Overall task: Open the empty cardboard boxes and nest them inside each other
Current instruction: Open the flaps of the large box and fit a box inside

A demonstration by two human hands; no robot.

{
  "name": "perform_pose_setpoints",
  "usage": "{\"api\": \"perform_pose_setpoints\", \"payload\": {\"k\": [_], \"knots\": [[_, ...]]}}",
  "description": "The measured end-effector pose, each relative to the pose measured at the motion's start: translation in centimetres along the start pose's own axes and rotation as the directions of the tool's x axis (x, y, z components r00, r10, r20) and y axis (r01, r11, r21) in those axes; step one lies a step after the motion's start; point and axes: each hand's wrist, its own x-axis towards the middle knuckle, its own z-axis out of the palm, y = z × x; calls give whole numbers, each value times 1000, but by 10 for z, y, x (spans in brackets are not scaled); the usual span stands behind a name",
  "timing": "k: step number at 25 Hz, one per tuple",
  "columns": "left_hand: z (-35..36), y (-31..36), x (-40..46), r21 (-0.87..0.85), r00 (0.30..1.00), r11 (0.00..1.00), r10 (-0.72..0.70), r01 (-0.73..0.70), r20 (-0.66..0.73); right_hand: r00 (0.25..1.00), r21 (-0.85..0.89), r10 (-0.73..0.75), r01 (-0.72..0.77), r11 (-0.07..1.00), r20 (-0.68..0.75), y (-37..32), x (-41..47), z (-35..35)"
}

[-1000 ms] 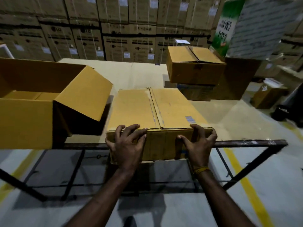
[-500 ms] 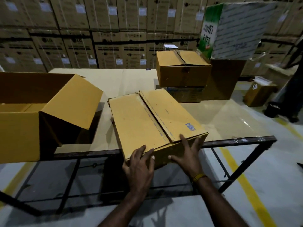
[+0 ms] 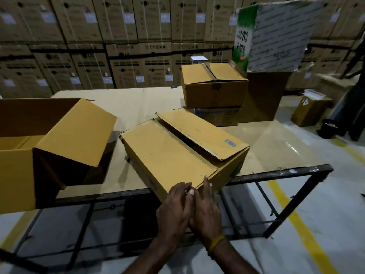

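Observation:
A yellow-brown cardboard box [image 3: 171, 155] lies turned at an angle on the table's front edge, its right top flap [image 3: 201, 135] lifted a little so a dark gap shows. My left hand [image 3: 175, 210] and my right hand [image 3: 205, 210] meet at the box's near corner, fingers laid flat against the cardboard. A large open box [image 3: 49, 147] stands at the left with one flap hanging outward. Farther back, a smaller closed box [image 3: 213, 89] sits stacked on a blue-printed one [image 3: 217, 115].
The table [image 3: 130, 105] has a cardboard-covered top and a black metal frame [image 3: 280, 173]. A dark box with a green-and-white carton [image 3: 276, 36] on top stands at the back right. Stacked cartons form a wall behind. More boxes and yellow floor lines lie to the right.
The box has swung further counter-clockwise and its right flap has risen. My two hands have slid together from the front face to the near corner.

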Motion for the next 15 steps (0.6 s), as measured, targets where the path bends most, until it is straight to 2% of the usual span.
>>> {"api": "perform_pose_setpoints", "payload": {"k": [2,3,6,8,11,15], "knots": [[-3,2,13,143,997,987,75,-79,31,1000,-10,-16,16,1000,8,6,-3,-3],[-3,1,23,248,991,962,95,-115,89,1000,-12,-19,19,1000,-5,9,-4,-7],[-5,-12,62,453,948,873,31,-179,315,999,-68,-28,26,997,-33,28,-6,-20],[-13,-28,90,448,926,874,6,-188,377,1000,-88,7,-10,996,-24,47,-6,-34],[-18,-42,107,428,914,882,7,-197,406,990,-52,138,-137,989,2,79,-2,-58],[7,-28,84,528,918,814,15,-241,397,954,31,297,-296,955,-35,94,15,-84]]}}
